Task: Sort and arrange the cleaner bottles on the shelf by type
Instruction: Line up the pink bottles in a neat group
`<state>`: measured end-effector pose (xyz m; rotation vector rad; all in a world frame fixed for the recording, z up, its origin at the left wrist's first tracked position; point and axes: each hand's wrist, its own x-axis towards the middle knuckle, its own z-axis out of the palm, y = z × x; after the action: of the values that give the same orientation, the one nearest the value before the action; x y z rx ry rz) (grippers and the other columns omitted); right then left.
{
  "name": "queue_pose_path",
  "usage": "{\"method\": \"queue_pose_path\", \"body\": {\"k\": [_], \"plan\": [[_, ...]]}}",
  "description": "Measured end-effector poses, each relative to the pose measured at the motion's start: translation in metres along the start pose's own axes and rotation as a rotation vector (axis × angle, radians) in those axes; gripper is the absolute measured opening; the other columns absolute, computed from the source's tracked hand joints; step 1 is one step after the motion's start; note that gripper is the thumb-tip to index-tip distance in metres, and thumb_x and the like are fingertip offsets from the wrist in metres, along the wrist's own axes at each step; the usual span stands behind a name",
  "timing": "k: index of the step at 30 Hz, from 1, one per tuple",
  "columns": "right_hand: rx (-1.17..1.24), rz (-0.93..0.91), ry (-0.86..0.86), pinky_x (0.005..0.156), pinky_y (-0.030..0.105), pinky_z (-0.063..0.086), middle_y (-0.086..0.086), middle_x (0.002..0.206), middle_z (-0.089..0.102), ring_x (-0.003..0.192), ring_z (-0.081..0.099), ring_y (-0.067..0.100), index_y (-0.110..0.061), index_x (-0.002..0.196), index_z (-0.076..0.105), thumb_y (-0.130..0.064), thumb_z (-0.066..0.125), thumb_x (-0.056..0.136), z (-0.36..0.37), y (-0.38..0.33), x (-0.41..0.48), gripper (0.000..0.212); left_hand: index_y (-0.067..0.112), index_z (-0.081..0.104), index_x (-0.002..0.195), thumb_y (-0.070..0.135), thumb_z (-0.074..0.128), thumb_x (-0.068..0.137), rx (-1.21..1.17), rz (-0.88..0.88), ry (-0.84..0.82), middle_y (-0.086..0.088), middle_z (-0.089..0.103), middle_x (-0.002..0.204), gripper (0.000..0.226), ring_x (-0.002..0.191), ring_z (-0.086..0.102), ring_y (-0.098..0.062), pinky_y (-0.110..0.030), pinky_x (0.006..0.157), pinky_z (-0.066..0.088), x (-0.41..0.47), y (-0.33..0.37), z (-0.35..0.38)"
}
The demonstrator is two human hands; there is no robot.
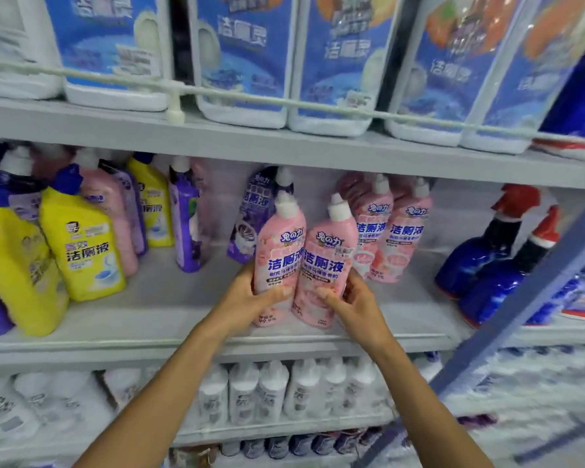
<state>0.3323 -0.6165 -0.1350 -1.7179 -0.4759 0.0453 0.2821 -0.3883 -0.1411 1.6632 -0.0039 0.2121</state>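
Holding two pink bottles at middle shelf [183,319] front: left hand [250,295] grips left bottle [277,251], right hand [352,298] grips right bottle [325,265]; advice: slide both upright beside pink pair behind [392,231], labels forward

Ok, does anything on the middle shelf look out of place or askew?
Yes. At the left, a stray pink bottle and a purple bottle stand mixed among the yellow bottles. A second purple bottle sits behind the held pink bottles, which the left hand and right hand grip. No spill or damage shows.
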Motion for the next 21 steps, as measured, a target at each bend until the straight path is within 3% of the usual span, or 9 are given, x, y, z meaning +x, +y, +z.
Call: {"method": "queue_pose_path", "body": {"k": [4,9,11,13,16,19,21], "plan": [[-0.002,-0.014,0.052,0.092,0.032,0.060,0.000,0.123,0.075,0.113,0.072,0.018,-0.012,0.134,0.057,-0.012,0.074,0.089,-0.069,0.020,0.000,0.047,0.026,0.063,0.121,0.019,0.087,0.079,-0.028,-0.013,-0.040,0.006,0.077,0.114,0.049,0.106,0.073,-0.012,-0.029,0.087,0.060,0.015,0.008,0.062],[-0.090,-0.019,0.106,0.098,0.045,0.059,0.000,0.121,0.076,0.113,0.072,0.019,-0.013,0.129,0.064,-0.023,0.077,0.090,-0.143,0.037,0.007,0.042,0.026,0.065,0.121,0.017,0.086,0.080,0.059,-0.020,-0.022,0.006,0.077,0.114,0.047,0.103,0.073,-0.009,-0.032,0.089,0.060,0.043,0.015,0.128],[-0.111,-0.009,0.167,0.096,0.042,0.059,-0.002,0.120,0.075,0.112,0.072,0.014,-0.016,0.128,0.060,-0.037,0.080,0.085,-0.160,0.043,0.011,0.052,0.030,0.064,0.108,0.019,0.089,0.076,0.103,-0.011,0.065,0.008,0.077,0.107,0.043,0.091,0.073,0.001,-0.024,0.080,0.059,0.053,0.016,0.148],[-0.169,-0.012,0.232,0.092,0.034,0.059,-0.008,0.117,0.073,0.107,0.071,0.007,-0.016,0.127,0.059,-0.038,0.080,0.086,-0.168,0.045,0.013,0.052,0.032,0.059,0.094,0.025,0.091,0.073,0.190,-0.015,0.191,0.015,0.073,0.095,0.040,0.073,0.069,0.009,-0.017,0.066,0.057,0.063,0.012,0.161],[-0.268,-0.029,0.278,0.086,0.023,0.058,-0.012,0.110,0.073,0.099,0.068,-0.005,-0.017,0.127,0.062,-0.037,0.075,0.092,-0.175,0.047,0.020,0.042,0.032,0.057,0.091,0.034,0.091,0.072,0.295,-0.019,0.310,0.018,0.070,0.088,0.039,0.078,0.069,-0.002,-0.031,0.072,0.061,0.072,0.006,0.170],[-0.279,-0.040,0.277,0.079,0.012,0.056,-0.018,0.104,0.073,0.089,0.067,-0.013,-0.019,0.129,0.064,-0.037,0.071,0.095,-0.175,0.051,0.030,0.039,0.030,0.062,0.100,0.042,0.090,0.071,0.296,-0.026,0.313,0.016,0.074,0.094,0.042,0.086,0.073,-0.009,-0.040,0.080,0.062,0.078,0.003,0.172],[-0.267,-0.053,0.279,0.078,0.014,0.056,-0.020,0.102,0.072,0.089,0.068,-0.011,-0.021,0.131,0.064,-0.041,0.069,0.096,-0.172,0.052,0.036,0.041,0.030,0.064,0.103,0.053,0.087,0.066,0.288,-0.017,0.329,0.014,0.076,0.097,0.048,0.087,0.073,-0.009,-0.044,0.079,0.063,0.081,-0.002,0.174]]}}
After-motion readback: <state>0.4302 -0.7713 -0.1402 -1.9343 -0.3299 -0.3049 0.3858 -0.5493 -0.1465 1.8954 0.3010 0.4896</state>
